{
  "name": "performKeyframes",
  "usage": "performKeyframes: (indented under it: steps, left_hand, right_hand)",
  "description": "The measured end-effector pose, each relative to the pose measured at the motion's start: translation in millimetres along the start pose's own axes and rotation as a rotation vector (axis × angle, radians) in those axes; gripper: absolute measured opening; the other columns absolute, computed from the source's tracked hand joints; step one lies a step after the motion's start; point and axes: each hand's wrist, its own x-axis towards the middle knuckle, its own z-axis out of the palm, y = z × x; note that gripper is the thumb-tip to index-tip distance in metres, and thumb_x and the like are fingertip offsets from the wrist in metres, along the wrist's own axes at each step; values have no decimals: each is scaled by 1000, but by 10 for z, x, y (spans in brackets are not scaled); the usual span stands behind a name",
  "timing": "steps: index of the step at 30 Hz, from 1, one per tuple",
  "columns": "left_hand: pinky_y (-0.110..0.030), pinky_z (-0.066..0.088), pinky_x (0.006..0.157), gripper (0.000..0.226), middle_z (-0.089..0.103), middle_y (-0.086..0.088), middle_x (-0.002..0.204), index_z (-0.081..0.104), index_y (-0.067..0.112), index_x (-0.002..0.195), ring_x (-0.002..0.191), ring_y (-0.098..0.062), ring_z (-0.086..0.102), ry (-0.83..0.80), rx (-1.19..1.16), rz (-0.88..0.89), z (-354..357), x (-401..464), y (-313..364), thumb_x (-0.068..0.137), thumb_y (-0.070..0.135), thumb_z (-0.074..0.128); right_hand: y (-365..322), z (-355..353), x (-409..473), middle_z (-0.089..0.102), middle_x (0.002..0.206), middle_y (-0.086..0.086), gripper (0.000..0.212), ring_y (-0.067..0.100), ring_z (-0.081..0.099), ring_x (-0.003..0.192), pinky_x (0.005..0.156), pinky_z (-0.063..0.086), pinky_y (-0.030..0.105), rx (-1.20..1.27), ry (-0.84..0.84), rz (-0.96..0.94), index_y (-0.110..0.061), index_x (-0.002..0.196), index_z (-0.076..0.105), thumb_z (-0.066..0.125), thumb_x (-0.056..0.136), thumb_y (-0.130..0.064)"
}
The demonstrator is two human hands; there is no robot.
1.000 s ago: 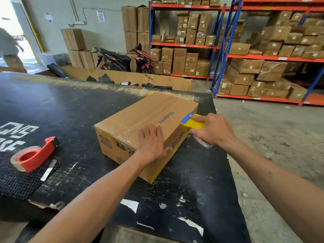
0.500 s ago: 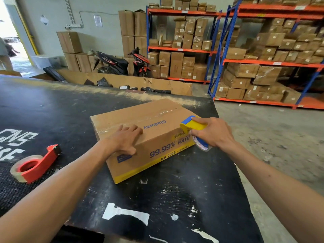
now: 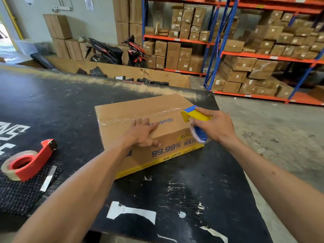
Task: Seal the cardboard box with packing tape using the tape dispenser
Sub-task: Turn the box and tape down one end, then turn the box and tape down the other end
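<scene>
Box point(image 3: 140, 109) on the black table point(image 3: 52, 102), left hand point(image 3: 142, 133) flat on its lid — fingers straight, right hand point(image 3: 214, 126) at the box's 3 o'clock corner, curled round the yellow dispenser point(image 3: 195, 116), red dispenser point(image 3: 26, 160) at 9 o'clock.

We see the closed cardboard box point(image 3: 122, 113) lying flat, clear packing tape point(image 3: 140, 115) along its top seam, the yellow-and-blue tape dispenser point(image 3: 196, 117) at its right edge.

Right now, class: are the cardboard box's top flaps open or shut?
Shut. The cardboard box has flat flaps, with clear tape along the seam.
</scene>
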Motion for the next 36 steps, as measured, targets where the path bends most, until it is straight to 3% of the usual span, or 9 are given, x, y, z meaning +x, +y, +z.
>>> performKeyframes:
  steps: [4,7,9,14,21,25,31,34,36]
  left_hand:
    - [-48,2,121,101,0,-2,168,11,43,157,153,-30,-2,-147,-116,147,-180,-195,-332,80,57,74]
    - [-52,-6,120,105,1,-7,168,7,40,157,154,-29,2,-211,48,145,-374,-90,-523,79,48,77]
    - [-56,-7,120,114,6,-13,166,5,32,158,153,-34,4,-188,165,131,-408,16,-410,74,58,77]
    - [-62,-9,119,144,-20,-15,165,-13,25,158,151,-40,-12,-79,82,134,-149,241,474,54,90,64]
    - [-53,13,121,112,19,-14,164,15,36,158,147,-47,15,54,33,229,63,407,671,67,87,57]
    - [-53,10,122,105,9,-9,167,15,44,156,150,-44,6,-23,-34,304,7,340,560,70,81,62]
    - [-58,0,122,102,-2,8,167,21,57,148,153,-23,-6,-238,-179,408,-149,196,24,65,64,80]
    - [-58,3,122,100,6,8,167,32,52,148,154,-23,4,-377,-257,272,-445,148,185,60,82,68]
    - [-58,9,121,116,13,0,167,31,39,154,153,-30,12,-324,-238,129,-563,144,555,56,99,47]
  right_hand:
    - [-128,54,52,70,124,-4,66,20,62,110,88,55,47,50,4,14,-50,126,62,69,64,-73]
    - [-178,43,69,70,121,-3,65,19,62,107,86,55,46,46,7,22,-47,128,62,70,67,-70]
    - [-176,31,65,70,120,-3,66,19,61,106,84,56,46,50,13,27,-47,129,62,70,67,-70]
    - [-68,-58,-13,73,113,-4,61,16,63,99,81,57,42,49,54,77,-46,125,65,74,68,-64]
    - [240,-208,-160,74,112,-11,55,9,64,99,88,56,37,154,106,206,-45,116,71,79,63,-55]
    - [188,-210,-117,73,114,-12,54,5,64,99,85,53,27,251,93,228,-44,117,72,82,64,-50]
    - [27,-309,-55,70,117,-12,55,8,61,99,73,46,23,295,107,199,-40,121,70,81,68,-49]
    - [-8,-411,-51,70,118,-10,55,9,61,101,75,48,26,288,124,179,-38,123,70,80,70,-48]
    - [-21,-467,-32,70,118,-10,58,9,61,102,81,51,29,297,150,184,-36,123,70,81,68,-49]
